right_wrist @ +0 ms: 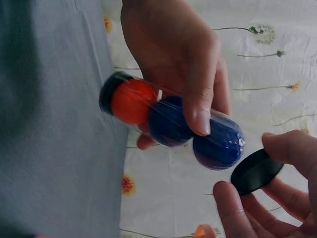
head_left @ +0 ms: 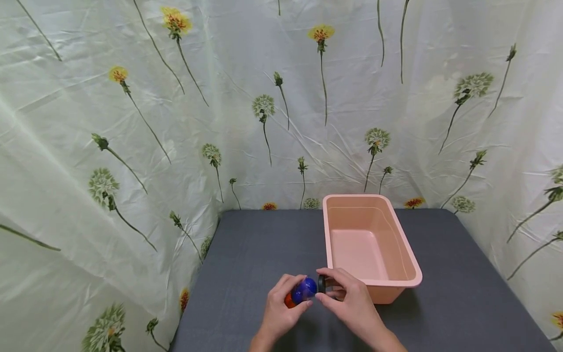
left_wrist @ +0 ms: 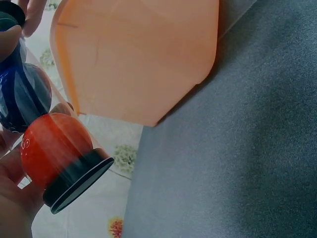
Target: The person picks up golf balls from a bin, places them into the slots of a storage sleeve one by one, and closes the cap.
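My left hand grips a clear plastic tube, fingers and thumb around its side. Inside it sit an orange-red ball and two shiny blue balls. A black cap closes the end beside the orange-red ball. Between thumb and fingertips, my right hand pinches a round black lid. In the right wrist view the lid is close to the tube's other end, tilted to it; whether they touch I cannot tell. The left wrist view shows the tube slanting, orange-red ball lowest.
A pink plastic basin stands on the dark grey table, just beyond my right hand. No contents show inside it. A pale curtain printed with dandelions hangs behind the table and along its sides.
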`<state>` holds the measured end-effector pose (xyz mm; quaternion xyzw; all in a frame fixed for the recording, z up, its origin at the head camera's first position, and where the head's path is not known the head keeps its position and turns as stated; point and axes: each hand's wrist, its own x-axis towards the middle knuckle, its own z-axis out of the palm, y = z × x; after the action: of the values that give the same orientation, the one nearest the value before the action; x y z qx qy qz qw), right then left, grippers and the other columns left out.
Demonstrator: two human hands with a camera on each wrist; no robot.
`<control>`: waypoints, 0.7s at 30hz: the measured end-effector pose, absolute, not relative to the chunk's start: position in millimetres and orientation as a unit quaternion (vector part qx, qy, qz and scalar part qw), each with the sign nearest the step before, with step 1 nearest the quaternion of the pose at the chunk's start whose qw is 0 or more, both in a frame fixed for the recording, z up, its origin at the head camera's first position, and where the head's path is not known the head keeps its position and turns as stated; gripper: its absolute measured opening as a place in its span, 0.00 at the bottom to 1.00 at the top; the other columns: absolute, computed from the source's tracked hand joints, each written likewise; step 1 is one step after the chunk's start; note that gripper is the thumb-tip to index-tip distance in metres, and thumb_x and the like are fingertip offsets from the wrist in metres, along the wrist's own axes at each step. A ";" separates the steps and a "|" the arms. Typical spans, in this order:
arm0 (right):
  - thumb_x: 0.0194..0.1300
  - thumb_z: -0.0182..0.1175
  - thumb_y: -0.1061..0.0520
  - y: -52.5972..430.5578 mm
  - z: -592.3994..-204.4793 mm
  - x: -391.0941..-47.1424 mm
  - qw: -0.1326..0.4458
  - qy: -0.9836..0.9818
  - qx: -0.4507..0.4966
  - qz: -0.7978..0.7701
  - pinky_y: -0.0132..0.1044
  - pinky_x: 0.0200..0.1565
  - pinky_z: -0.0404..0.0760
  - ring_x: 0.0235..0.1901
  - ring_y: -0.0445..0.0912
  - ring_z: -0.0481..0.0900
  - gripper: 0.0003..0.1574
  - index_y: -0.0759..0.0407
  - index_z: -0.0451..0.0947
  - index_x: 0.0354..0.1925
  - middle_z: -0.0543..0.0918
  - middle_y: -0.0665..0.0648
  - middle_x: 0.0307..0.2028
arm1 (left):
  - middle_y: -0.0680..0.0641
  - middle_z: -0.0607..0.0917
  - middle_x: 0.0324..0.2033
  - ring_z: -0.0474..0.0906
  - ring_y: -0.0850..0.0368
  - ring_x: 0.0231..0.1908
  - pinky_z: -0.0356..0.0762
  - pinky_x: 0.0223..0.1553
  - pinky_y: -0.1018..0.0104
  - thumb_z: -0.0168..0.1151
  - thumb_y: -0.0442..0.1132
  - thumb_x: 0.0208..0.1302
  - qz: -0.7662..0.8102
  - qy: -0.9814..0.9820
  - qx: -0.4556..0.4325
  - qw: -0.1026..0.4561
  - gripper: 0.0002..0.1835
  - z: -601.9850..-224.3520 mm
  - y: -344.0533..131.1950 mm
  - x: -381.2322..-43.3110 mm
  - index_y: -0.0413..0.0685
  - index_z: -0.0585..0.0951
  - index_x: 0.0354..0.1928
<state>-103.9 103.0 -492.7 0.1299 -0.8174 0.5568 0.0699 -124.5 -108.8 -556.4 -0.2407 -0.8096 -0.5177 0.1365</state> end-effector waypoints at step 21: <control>0.56 0.76 0.52 113.9 -468.8 -121.9 0.018 -0.887 0.276 0.370 0.30 0.31 0.79 0.29 0.43 0.77 0.24 0.53 0.85 0.52 0.80 0.43 0.37 | 0.59 0.78 0.43 0.78 0.63 0.39 0.82 0.40 0.67 0.80 0.40 0.52 -0.467 -0.820 -0.291 0.158 0.31 -560.1 -104.5 -127.6 0.62 0.82 0.59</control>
<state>-121.9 113.9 -468.8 0.2756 -0.8869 0.3701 0.0184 -127.6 -104.5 -560.1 -0.2910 -0.8199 -0.4672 0.1576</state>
